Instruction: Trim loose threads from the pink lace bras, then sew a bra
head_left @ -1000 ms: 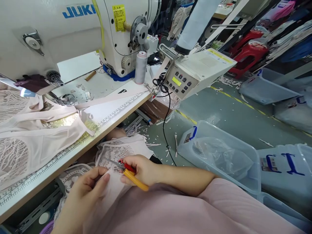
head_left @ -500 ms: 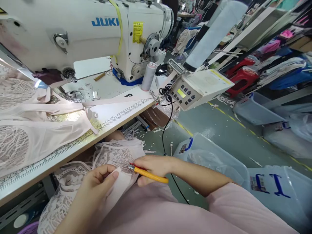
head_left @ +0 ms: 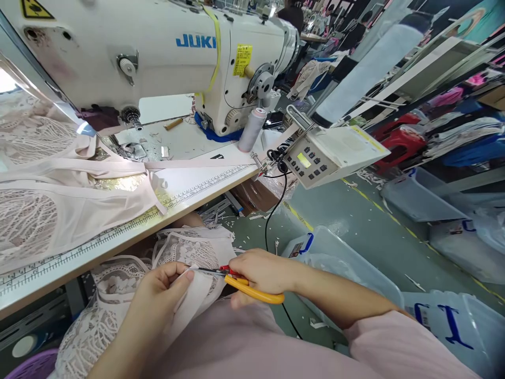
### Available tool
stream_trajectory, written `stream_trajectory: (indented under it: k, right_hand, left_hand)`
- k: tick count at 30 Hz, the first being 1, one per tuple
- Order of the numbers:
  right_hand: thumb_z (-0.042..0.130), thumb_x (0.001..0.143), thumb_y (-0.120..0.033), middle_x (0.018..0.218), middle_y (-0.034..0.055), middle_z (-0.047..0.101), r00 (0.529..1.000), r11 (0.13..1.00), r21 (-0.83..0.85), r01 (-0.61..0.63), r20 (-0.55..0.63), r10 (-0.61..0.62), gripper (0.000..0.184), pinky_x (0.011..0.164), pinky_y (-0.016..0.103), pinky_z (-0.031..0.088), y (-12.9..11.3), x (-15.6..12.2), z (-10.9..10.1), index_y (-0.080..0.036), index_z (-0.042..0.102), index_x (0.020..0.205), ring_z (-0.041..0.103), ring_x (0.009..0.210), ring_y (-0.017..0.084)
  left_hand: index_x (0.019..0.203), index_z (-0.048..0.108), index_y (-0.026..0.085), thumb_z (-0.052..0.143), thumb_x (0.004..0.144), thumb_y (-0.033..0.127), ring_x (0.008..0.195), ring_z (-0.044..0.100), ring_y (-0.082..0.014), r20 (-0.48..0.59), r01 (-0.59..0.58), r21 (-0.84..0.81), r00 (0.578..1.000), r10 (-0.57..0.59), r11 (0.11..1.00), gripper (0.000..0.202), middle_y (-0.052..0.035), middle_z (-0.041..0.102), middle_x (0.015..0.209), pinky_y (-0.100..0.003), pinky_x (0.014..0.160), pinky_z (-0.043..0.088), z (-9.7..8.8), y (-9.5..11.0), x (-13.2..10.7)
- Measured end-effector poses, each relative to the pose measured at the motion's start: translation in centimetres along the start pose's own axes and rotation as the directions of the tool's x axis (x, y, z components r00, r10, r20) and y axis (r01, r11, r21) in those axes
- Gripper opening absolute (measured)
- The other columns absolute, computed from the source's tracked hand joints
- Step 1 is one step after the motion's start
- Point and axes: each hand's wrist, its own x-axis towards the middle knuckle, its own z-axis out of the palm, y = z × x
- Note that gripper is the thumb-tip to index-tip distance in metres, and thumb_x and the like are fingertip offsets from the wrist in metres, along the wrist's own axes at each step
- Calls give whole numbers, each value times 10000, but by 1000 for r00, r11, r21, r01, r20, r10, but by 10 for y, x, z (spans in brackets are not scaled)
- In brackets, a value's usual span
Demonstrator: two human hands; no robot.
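Note:
My left hand (head_left: 163,295) pinches the edge of a pale pink lace garment (head_left: 195,250) that looks like a bra and lies over my lap. In my right hand (head_left: 256,273) is a pair of scissors (head_left: 254,291) with orange handles and a red part near the pivot. The blades point left and meet the fabric edge close to my left fingertips. Whether they are cutting I cannot make out. More of the same lace fabric hangs below the table edge, partly behind my left forearm.
A white sewing machine (head_left: 165,58) stands on the table with a ruler strip (head_left: 189,196) along its front edge. Lace pieces (head_left: 35,216) lie at left. A thread cone (head_left: 252,130) and control box (head_left: 335,155) sit right. Clear plastic bins (head_left: 343,263) stand on the floor.
The scissors' blades have come out further towards my left fingertips and now reach the fabric edge there. The view has shifted slightly, so the machine appears further right.

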Motion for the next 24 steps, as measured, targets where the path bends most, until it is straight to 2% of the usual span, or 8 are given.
stream_trajectory:
  k: [2,5,10,14,17,24]
  right_hand:
    - [498,717,-715,634,25,524,1000,1000,-7,-5,-9,5,547,487,230,243,1,-1,0,-169,526,717,391,521,122]
    - [496,721,-714,621,17,510,1000,1000,-7,-25,-8,25,552,473,226,241,0,-2,1,-163,537,729,358,502,113]
    - [485,768,-665,627,11,504,997,998,-2,-69,25,69,508,473,218,244,-4,-2,-1,-161,541,738,334,506,109]
    - [500,800,-592,626,10,497,996,996,-15,-86,28,87,441,474,216,232,-3,-1,-1,-158,542,735,317,508,106]
    - [524,793,-573,607,0,475,996,996,-6,-90,6,90,422,475,215,231,-2,0,2,-159,537,717,309,504,101]
    - [550,800,-508,563,-26,401,993,992,80,-102,-47,106,377,499,211,244,4,3,9,-168,484,651,308,512,93]
  left_hand:
    - [569,539,169,677,659,365,348,306,-38,-22,-4,1,1000,4,1000,256,74,435,400,-149,365,220,0,1,0]
    - [547,529,171,688,632,382,336,310,-40,6,8,31,1000,-9,999,277,74,437,396,-152,342,223,0,3,0]
    - [593,522,195,634,686,405,244,221,-37,-27,48,97,999,-46,994,255,113,345,307,-157,266,145,1,3,-2]
    - [583,523,187,648,674,413,240,229,-26,-15,33,83,999,-32,996,274,105,371,313,-144,264,153,0,1,-1]
    - [597,538,189,646,682,435,234,227,-34,19,63,93,998,-65,994,282,100,366,289,-146,257,174,-1,0,0]
    - [637,571,175,669,680,460,242,246,-26,-28,41,27,999,-40,999,305,86,408,310,-126,258,163,-5,-3,-1]
